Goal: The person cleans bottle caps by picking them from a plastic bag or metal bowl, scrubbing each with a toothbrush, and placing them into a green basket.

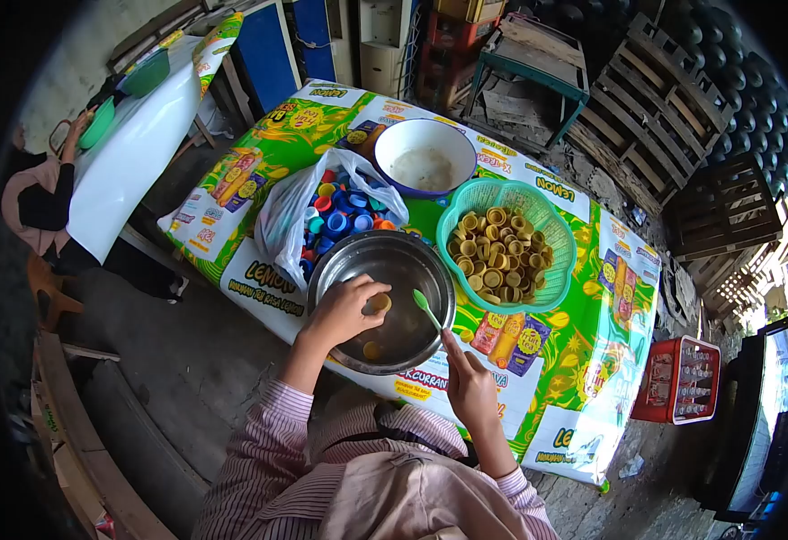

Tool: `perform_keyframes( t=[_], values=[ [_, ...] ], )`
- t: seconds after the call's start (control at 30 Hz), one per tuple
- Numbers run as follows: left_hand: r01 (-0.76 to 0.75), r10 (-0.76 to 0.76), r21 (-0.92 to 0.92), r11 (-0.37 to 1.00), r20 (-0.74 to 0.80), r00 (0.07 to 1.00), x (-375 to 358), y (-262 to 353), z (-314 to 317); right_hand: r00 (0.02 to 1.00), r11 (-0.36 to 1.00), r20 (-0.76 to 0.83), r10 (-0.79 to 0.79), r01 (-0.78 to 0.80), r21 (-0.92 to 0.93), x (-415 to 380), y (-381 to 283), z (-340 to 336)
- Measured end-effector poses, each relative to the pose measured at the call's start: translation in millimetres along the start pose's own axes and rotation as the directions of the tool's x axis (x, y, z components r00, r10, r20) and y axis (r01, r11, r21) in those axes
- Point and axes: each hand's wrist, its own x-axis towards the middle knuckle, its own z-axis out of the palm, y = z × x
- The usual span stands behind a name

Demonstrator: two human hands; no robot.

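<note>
Head camera, looking down over the person's lap: a steel bowl (382, 299) sits at the near edge of a table (583, 378) covered with green-and-yellow printed plastic. The left hand (344, 309) reaches into the bowl from seven o'clock, its fingers curled and pinching a small yellow cap (380, 302) held over the middle of the bowl. The right hand (469, 385) comes in from five o'clock, fingers pressed together around the handle of a green toothbrush (426, 309), whose head points toward the cap and stands just beside it, apart by a sliver. A second yellow cap (371, 350) lies on the bowl's floor at six o'clock.

Around the bowl: at eleven o'clock a clear bag of mixed caps (340, 211), blue, red and orange; at twelve o'clock a white bowl (425, 155) with a cloudy residue; at two o'clock a green mesh basket (505, 243) heaped with yellow caps. Far off at ten o'clock another person (48, 202) sits by a white table.

By my reading, the step in hand is scrubbing one cap with the brush. The next move calls for bringing the bristles onto the cap's inside while the left fingers keep a firm pinch and turn it, since so small and probably wet a piece could slip.
</note>
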Motion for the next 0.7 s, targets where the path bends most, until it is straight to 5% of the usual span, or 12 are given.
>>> perform_keyframes(
  t=[0.1, 0.17, 0.23, 0.3, 0.37, 0.43, 0.5, 0.53, 0.57, 0.6, 0.63, 0.7],
  values=[
    [-0.174, 0.090, -0.244, 0.954, -0.321, 0.943, -3.3, 26.1, -13.4, 0.978, 0.976, -0.208, -0.013, 0.058, 0.211, -7.1, -9.0, -11.8],
    [-0.174, 0.203, 0.183, 0.968, -0.158, 0.966, -5.1, 13.8, -7.0, 0.973, 0.971, -0.228, -0.028, 0.081, 0.226, -7.1, -5.2, -4.8],
    [-0.152, 0.181, 0.165, 0.975, -0.183, 0.966, -11.6, 14.4, -2.0, 0.999, 1.000, 0.035, 0.016, -0.016, -0.016, -8.7, -1.3, -0.5],
    [-0.136, 0.166, 0.153, 0.979, -0.210, 0.963, -5.9, 18.7, -7.4, 0.996, 0.991, -0.092, -0.011, 0.023, 0.130, -5.9, -10.1, -9.2],
    [-0.155, 0.058, -0.280, 0.947, -0.326, 0.943, -5.8, 29.5, -10.1, 0.992, 0.970, -0.112, 0.059, -0.031, 0.242, -7.2, -18.7, -17.2],
    [-0.064, 0.086, 0.314, 0.947, -0.059, 0.995, -5.3, 1.9, 1.2, 0.989, 0.980, -0.141, 0.046, -0.018, 0.198, -7.3, -13.7, -5.6],
    [0.064, -0.064, -0.008, 0.998, -0.035, 0.997, -3.5, -0.2, 3.3, 0.993, 0.994, 0.046, 0.105, -0.105, -0.009, -7.4, -10.4, -4.5],
    [0.058, -0.058, 0.000, 0.998, -0.042, 0.997, 1.4, -0.2, 2.8, 0.996, 0.996, -0.017, 0.082, -0.082, 0.028, -8.8, -15.4, -11.4],
    [0.042, -0.080, -0.358, 0.933, -0.092, 0.992, -1.0, -0.1, 7.7, 0.996, 0.996, -0.013, 0.085, -0.084, 0.031, -8.1, -14.4, -10.2],
    [0.007, -0.125, -0.670, 0.742, -0.128, 0.984, -5.2, 4.2, 8.9, 0.992, 0.981, -0.098, 0.076, -0.057, 0.185, -8.6, -12.7, -8.5],
    [0.092, -0.122, -0.774, 0.627, 0.019, 0.992, -7.7, 6.9, -1.6, 0.979, 0.945, -0.189, 0.077, -0.011, 0.328, -7.9, -11.4, -8.0],
    [0.080, -0.028, -0.989, 0.125, 0.077, 0.997, -9.6, 12.0, -6.8, 0.979, 0.878, -0.059, 0.196, -0.148, 0.456, -11.4, -11.4, -9.1]
  ],
)
